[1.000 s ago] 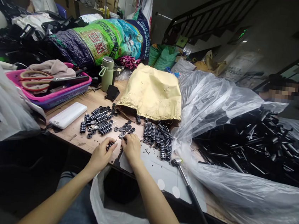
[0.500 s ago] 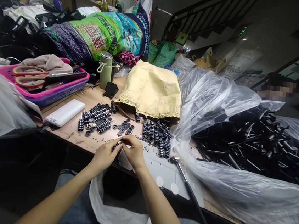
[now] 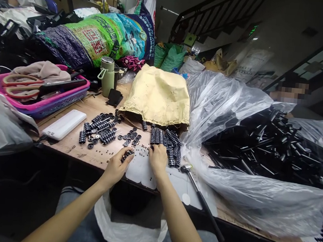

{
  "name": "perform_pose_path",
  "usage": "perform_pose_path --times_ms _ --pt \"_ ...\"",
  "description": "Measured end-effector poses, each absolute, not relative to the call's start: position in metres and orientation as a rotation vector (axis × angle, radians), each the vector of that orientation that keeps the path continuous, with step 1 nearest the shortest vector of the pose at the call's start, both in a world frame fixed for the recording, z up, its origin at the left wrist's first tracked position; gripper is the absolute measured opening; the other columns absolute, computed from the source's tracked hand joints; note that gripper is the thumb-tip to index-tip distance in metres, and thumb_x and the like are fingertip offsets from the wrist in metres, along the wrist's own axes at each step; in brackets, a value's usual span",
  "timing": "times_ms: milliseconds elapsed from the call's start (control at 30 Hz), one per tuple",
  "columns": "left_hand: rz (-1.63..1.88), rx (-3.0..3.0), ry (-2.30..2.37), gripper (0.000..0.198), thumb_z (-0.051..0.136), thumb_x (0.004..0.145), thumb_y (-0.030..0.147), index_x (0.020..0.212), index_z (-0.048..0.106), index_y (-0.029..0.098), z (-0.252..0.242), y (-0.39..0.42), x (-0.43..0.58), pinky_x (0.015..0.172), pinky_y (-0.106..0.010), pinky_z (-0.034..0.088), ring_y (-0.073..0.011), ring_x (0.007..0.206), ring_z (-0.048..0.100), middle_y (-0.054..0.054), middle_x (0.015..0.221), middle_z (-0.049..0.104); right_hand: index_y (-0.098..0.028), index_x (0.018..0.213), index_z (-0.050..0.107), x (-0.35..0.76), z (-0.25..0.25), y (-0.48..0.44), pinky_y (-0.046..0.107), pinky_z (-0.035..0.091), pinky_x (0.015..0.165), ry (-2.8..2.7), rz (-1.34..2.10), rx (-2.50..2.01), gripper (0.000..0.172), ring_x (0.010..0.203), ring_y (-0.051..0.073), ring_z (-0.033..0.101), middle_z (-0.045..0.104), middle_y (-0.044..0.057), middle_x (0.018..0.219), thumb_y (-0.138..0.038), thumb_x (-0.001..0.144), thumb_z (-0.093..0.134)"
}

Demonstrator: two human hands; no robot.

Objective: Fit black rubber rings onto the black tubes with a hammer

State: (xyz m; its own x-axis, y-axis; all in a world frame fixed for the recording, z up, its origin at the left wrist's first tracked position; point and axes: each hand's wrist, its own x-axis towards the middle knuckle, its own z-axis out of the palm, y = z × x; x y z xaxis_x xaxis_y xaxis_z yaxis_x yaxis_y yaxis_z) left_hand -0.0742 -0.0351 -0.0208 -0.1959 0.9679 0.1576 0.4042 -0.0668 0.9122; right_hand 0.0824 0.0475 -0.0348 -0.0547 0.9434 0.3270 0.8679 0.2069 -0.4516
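Note:
Near the table's front edge, my left hand [image 3: 117, 165] is closed round a black ribbed roller [image 3: 127, 155] with shiny bands. My right hand [image 3: 157, 160] is to its right, apart from it, fingers curled down by the tabletop. Its fingertips meet a small dark spot, and I cannot make out what they hold. Just beyond it lie several more ribbed rollers [image 3: 164, 137] side by side. Black discs [image 3: 132, 135] are scattered past the left hand, and tiny dark rings [image 3: 141, 152] dot the surface between the hands. Rollers with metal pins [image 3: 100, 124] lie farther left.
A yellow sack [image 3: 158, 95] stands behind the rollers. To the right are a black-handled hammer-like tool [image 3: 200, 194] and clear plastic [image 3: 257, 196] beside heaped black parts [image 3: 265, 143]. A white power bank [image 3: 65, 124], pink basket [image 3: 33, 107] and green flask [image 3: 107, 78] stand left. Two people are in the background.
My hands were together at the roller. My right hand has moved away to the right, down to the tabletop by the rollers, while the left still holds its roller. The view has shifted slightly.

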Motion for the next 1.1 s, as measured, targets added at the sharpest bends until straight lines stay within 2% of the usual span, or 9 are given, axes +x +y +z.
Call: perform_pose_path --times_ms 167,333,500,567,833,967,1100 --pt "1.173 1.554 1.596 0.030 0.042 0.083 0.036 0.105 0.055 0.022 -0.017 -0.033 -0.067 0.075 -0.030 0.048 -0.0183 0.087 0.060 -0.004 0.095 0.064 -0.017 0.078 0.057 0.086 -0.040 0.055 0.035 0.040 0.076 -1.952 0.279 -1.597 0.009 0.081 0.021 0.050 0.057 0.007 0.080 -0.015 0.072 0.051" --pt "1.030 1.663 1.585 0.038 0.038 0.084 0.037 0.115 0.051 0.021 -0.022 -0.029 -0.060 0.093 -0.036 0.040 -0.0201 0.109 0.051 -0.006 0.116 0.057 -0.017 0.087 0.056 0.081 -0.027 0.036 0.025 0.045 0.066 -1.913 0.467 -1.447 0.016 0.071 0.014 0.055 0.060 0.003 0.082 -0.016 0.072 0.049" --pt "0.967 1.782 1.555 0.038 0.036 0.085 0.036 0.119 0.049 0.024 -0.026 -0.027 -0.049 0.092 -0.036 0.041 -0.0194 0.107 0.052 -0.005 0.116 0.057 -0.018 0.074 0.060 0.082 -0.015 0.013 0.024 0.047 0.061 -1.651 0.894 -1.325 0.008 0.063 0.014 0.058 0.064 0.001 0.069 -0.019 0.068 0.054" --pt "0.967 1.810 1.541 0.037 0.036 0.086 0.035 0.118 0.050 0.024 -0.026 -0.027 -0.045 0.092 -0.036 0.041 -0.0191 0.105 0.053 -0.005 0.114 0.058 -0.018 0.073 0.062 0.085 -0.011 0.008 0.025 0.047 0.062 -1.592 0.962 -1.303 0.009 0.063 0.014 0.059 0.064 0.001 0.069 -0.018 0.067 0.055" --pt "0.969 1.858 1.491 0.034 0.039 0.085 0.034 0.113 0.054 0.022 -0.031 -0.027 -0.030 0.090 -0.034 0.043 -0.0181 0.103 0.055 -0.005 0.112 0.060 -0.019 0.077 0.064 0.105 -0.007 -0.003 0.026 0.048 0.064 -1.733 0.742 -1.375 0.016 0.065 0.015 0.060 0.066 0.002 0.072 -0.013 0.069 0.052" --pt "0.982 1.861 1.456 0.035 0.039 0.085 0.034 0.114 0.053 0.021 -0.033 -0.026 -0.021 0.091 -0.034 0.042 -0.0185 0.104 0.054 -0.006 0.112 0.059 -0.018 0.088 0.064 0.116 -0.006 -0.011 0.028 0.049 0.074 -1.954 0.514 -1.323 0.023 0.079 0.017 0.062 0.067 0.005 0.084 -0.011 0.075 0.046" --pt "1.099 1.842 1.371 0.041 0.039 0.085 0.033 0.124 0.042 0.020 -0.035 -0.022 -0.007 0.095 -0.036 0.039 -0.0194 0.113 0.047 -0.009 0.120 0.053 -0.015 0.109 0.056 0.126 0.001 -0.024 0.030 0.046 0.087 -2.101 0.334 -1.219 0.035 0.099 0.017 0.056 0.061 0.008 0.107 -0.008 0.078 0.040"
